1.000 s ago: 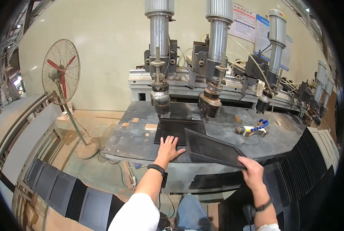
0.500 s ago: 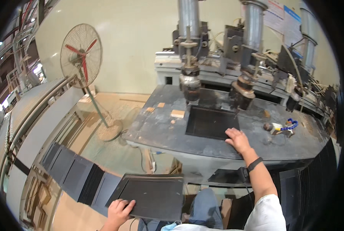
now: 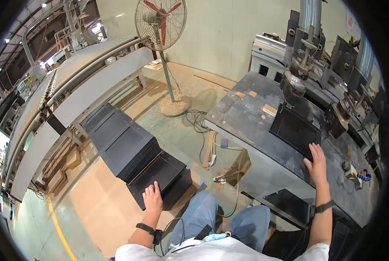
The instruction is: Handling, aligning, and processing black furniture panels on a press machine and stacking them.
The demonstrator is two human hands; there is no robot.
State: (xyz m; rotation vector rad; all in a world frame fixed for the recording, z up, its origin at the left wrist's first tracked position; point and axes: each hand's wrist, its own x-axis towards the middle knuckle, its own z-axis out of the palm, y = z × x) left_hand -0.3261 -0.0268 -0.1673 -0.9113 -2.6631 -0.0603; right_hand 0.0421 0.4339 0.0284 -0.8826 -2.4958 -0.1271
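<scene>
Black panelled boards lie at the fingers of both hands. The left hand [image 3: 152, 198] rests on the top board [image 3: 161, 170] of a stack, its fingers loosely extended over the near part of that board's face; most of the board stretches ahead of the fingertips and to their right. Just beyond those fingers, further to the left, a row of similar stacked boards [image 3: 125, 141] runs away from them, and a brown sheet [image 3: 101, 198] on the floor lies to their left.

The right hand [image 3: 318, 165] is palm down with its fingers relaxed and outstretched, at the near right edge of another black board [image 3: 295, 130] lying flat on the grey desk [image 3: 243, 111]. That board lies ahead and left of these fingertips; whether they press on it I cannot tell. Past its far left side is a small wooden block [image 3: 269, 109]. A blue segmented hose [image 3: 365, 175] sits to the right of the same fingers, and a drilling spindle [image 3: 293, 82] stands beyond them.

High on the wall past the right fingers, a pale sheet [image 3: 353, 22] bears reddish print too small to read.
</scene>
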